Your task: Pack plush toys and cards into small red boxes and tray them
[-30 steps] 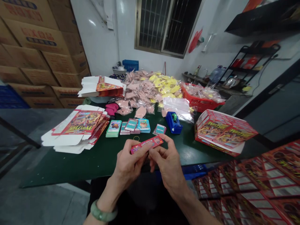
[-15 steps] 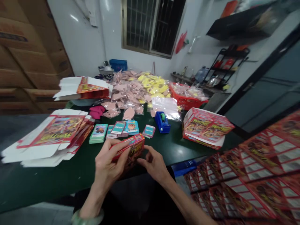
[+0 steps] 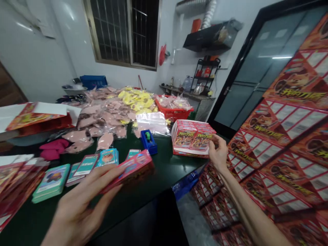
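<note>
My left hand (image 3: 82, 201) grips a small red printed card box (image 3: 134, 167), fingers along its top and thumb underneath, tilted above the green table. To the right, my right hand (image 3: 218, 152) has its curled fingers at the right corner of a display box (image 3: 191, 152) packed with small red boxes of the same print. Its thumb and fingers close around that corner. Left of the held box lie a green-edged stack of cards (image 3: 52, 181), teal-backed cards (image 3: 87, 164) and blue cards (image 3: 107, 157). A blue tape dispenser (image 3: 149, 141) stands between my hands, farther back.
Bagged pink and yellow pieces (image 3: 107, 112) are heaped at the back, beside a red basket (image 3: 174, 112). Flat red-and-white cartons (image 3: 15, 177) lie at the left edge. Filled display boxes (image 3: 289, 130) rise in tall stacks on the right. A blue crate (image 3: 186, 184) sits below the table edge.
My view has turned right. My right hand has left the small card box and reached the display box's corner. My left hand still holds the card box, now farther left in view.
</note>
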Demonstrator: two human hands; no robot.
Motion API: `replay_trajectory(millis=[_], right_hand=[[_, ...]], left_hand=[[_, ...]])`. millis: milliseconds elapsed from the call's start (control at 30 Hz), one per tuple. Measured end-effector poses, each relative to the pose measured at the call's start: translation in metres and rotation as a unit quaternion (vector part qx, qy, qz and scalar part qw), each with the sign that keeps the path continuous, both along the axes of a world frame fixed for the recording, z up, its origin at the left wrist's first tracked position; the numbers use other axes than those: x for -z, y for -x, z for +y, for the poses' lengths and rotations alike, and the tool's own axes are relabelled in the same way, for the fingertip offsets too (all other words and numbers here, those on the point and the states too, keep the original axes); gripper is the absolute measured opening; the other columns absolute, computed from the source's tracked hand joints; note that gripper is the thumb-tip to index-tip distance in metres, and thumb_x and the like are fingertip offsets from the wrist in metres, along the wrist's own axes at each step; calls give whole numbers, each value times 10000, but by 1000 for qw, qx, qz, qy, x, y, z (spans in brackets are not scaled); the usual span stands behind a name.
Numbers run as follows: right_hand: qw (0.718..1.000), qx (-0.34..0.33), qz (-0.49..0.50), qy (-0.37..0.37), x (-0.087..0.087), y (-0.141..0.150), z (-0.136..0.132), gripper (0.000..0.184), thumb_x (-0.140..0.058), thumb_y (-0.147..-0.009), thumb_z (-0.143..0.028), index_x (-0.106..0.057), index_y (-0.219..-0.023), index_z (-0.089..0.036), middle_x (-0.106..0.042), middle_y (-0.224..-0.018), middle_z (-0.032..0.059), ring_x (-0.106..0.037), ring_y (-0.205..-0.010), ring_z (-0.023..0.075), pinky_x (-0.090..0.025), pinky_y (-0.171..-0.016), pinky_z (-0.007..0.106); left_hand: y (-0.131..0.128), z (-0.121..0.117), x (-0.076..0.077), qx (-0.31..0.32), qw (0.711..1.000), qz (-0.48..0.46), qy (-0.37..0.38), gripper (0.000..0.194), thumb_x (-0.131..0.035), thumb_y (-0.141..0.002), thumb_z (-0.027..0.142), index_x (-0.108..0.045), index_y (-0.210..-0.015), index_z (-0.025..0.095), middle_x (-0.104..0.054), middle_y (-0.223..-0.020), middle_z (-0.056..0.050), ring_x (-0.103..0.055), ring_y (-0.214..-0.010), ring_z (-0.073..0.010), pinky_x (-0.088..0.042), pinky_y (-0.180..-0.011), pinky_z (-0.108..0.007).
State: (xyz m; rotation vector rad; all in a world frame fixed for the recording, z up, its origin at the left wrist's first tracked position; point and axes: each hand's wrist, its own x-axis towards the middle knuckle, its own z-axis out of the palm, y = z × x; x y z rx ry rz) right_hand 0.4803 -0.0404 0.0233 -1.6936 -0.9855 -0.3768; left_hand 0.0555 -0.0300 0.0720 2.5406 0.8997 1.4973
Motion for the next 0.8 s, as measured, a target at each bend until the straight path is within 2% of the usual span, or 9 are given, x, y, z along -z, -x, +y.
replay_trajectory(millis=[67,133,233,333,467,533,600,700,800], right_hand=[[999,33,14,23,15,-30,5,513,-443,-760,-317,-508,-1207,-75,-541,-1112,194,-544,-980,254,-428,-887,427],[997,43,39,45,34,-49,9,543,-444,-745,-330,-509,-1199,-38,-553,-1098,231,-544,-995,292,-418,-892,465],[995,12,63,74,63,-62,12,491,-416,-765,-369,-571,-1109,-54,-619,-1014,218,-587,-936,287,-457,-845,435],[994,-29,65,82,84,-66,11,474,-391,-787,-401,-595,-1088,-97,-648,-1033,179,-602,-949,260,-472,-848,392],[994,-38,62,76,99,-69,9,533,-412,-775,-416,-559,-1174,-94,-620,-1129,180,-595,-993,256,-465,-881,404],[995,-43,55,76,103,-71,8,523,-421,-776,-403,-560,-1182,-104,-620,-1139,167,-598,-997,240,-471,-882,382],[995,-36,48,75,101,-70,6,507,-425,-769,-391,-575,-1161,-106,-630,-1112,164,-602,-983,242,-479,-871,382],[997,-8,42,65,82,-52,-3,568,-429,-752,-413,-565,-1156,-38,-617,-1061,224,-588,-967,314,-458,-867,491],[999,43,-5,29,44,-9,-16,655,-442,-764,-468,-537,-1192,19,-582,-1069,268,-547,-1021,385,-414,-891,552]], left_hand=[[-57,15,-15,88,996,0,-19,411,-557,-832,176,-545,-1207,344,-622,-1088,5,-636,-904,-152,-534,-753,-264],[-115,34,-21,165,986,-9,-29,390,-521,-848,115,-559,-1187,304,-610,-1040,-27,-617,-906,-134,-521,-733,-244],[-194,68,-14,229,973,-5,-38,331,-491,-870,128,-582,-1156,267,-578,-1065,-58,-586,-960,-146,-509,-783,-282],[-247,103,1,231,969,86,-27,315,-445,-887,133,-592,-1148,230,-538,-1129,-89,-548,-1032,-164,-487,-850,-316],[-273,136,13,205,967,152,-18,290,-502,-832,111,-656,-1047,230,-559,-976,-70,-557,-898,-182,-499,-769,-332],[-276,143,14,171,971,164,-14,276,-523,-807,115,-674,-1009,228,-541,-1018,-97,-522,-971,-242,-470,-814,-427],[-278,142,15,134,977,167,-12,275,-537,-788,126,-672,-1008,221,-483,-1165,-139,-433,-1110,-325,-394,-876,-554],[-281,129,13,96,978,184,-4,295,-546,-776,141,-647,-1048,197,-416,-1278,-176,-355,-1195,-374,-354,-882,-612],[-260,113,2,67,975,213,1,368,-594,-759,212,-601,-1127,207,-397,-1336,-174,-352,-1227,-366,-392,-885,-574]])
